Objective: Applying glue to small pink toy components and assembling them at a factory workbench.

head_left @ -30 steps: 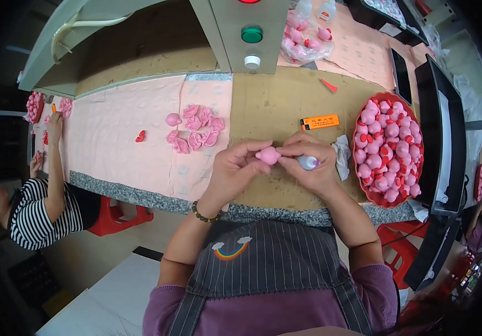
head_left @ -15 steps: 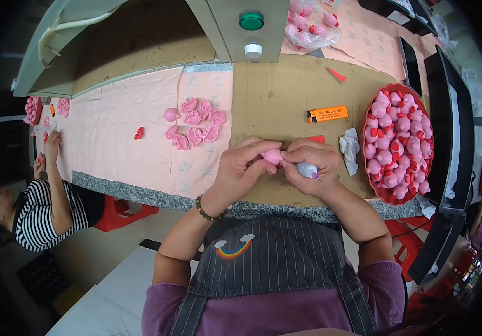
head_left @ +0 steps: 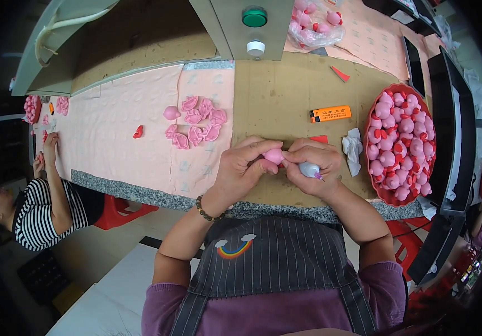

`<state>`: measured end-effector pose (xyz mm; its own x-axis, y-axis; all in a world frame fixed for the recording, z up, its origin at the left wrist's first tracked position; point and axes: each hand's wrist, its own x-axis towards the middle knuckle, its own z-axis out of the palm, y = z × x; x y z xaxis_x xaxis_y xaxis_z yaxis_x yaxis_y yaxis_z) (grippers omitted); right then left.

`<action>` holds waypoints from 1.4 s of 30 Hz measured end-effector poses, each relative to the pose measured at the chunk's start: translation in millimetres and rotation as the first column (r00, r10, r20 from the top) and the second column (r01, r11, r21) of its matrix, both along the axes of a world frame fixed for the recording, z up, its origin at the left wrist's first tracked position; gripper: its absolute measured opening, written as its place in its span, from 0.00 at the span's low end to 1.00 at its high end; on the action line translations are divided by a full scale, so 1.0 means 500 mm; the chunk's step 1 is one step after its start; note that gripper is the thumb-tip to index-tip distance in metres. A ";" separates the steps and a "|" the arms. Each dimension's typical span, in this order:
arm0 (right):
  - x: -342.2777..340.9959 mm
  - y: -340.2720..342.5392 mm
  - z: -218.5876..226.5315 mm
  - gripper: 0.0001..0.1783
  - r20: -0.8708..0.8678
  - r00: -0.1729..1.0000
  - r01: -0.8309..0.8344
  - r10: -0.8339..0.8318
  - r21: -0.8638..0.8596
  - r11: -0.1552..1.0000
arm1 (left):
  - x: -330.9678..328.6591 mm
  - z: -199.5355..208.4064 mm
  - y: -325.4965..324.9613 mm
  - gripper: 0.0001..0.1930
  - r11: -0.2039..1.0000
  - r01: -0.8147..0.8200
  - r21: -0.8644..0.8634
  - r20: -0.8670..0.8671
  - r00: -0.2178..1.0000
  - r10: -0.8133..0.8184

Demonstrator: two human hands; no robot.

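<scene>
My left hand [head_left: 245,168] pinches a small round pink figure [head_left: 274,156] over the brown board at the front of the table. My right hand [head_left: 318,168] meets it from the other side, its thumb and fingertips pressed against the figure. Tucked in the right palm is a small pale bottle with a purple tip [head_left: 309,170], which points away from the figure. Just behind my fingers lies a flat red piece [head_left: 320,139]. To the right, a red scalloped basket [head_left: 370,182] is heaped with pink figures bearing red parts [head_left: 402,147].
Left of the board, several pink petal-shaped pieces [head_left: 193,117], a pink ball [head_left: 171,112] and a red piece [head_left: 138,132] lie on pink sheeting. An orange lighter [head_left: 330,114] and crumpled tissue [head_left: 353,150] are nearby. A person in stripes [head_left: 48,215] works at far left.
The whole view has shifted slightly. Both hands keep nearly the same hold on the pink figure and the bottle.
</scene>
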<state>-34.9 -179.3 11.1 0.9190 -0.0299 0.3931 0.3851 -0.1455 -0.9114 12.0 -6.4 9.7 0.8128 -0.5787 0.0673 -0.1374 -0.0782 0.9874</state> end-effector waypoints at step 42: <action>0.002 -0.003 0.004 0.12 -0.155 0.987 -0.031 0.047 0.104 0.994 | 0.003 -0.008 -0.003 0.13 0.907 -0.103 -0.410 -0.338 0.940 -0.046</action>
